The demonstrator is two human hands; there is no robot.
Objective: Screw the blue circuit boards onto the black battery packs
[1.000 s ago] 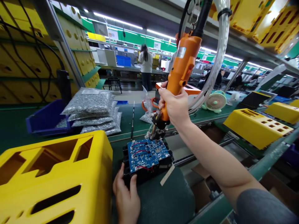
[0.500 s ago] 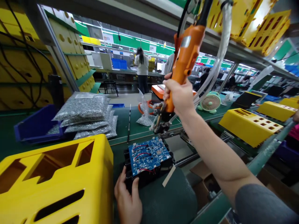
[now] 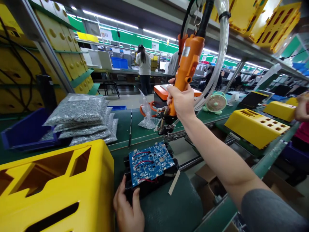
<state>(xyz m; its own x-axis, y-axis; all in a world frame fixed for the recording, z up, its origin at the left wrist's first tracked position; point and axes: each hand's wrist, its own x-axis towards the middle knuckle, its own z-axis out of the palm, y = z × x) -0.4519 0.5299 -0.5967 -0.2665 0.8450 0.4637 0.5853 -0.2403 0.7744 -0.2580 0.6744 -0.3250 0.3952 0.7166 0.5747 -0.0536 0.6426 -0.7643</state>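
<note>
At lower centre, the board (image 3: 148, 166) looks stiff but fragile, best taken by its black base (image 3: 154, 185), whose near left corner the left hand (image 3: 129, 211) cups while the right hand (image 3: 182, 101) clasps the driver (image 3: 190, 56).

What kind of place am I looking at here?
Probably an electronics assembly line in a factory: a circuit board sits on the workbench, an orange power tool hangs above it, and yellow housings line the right side.
</note>
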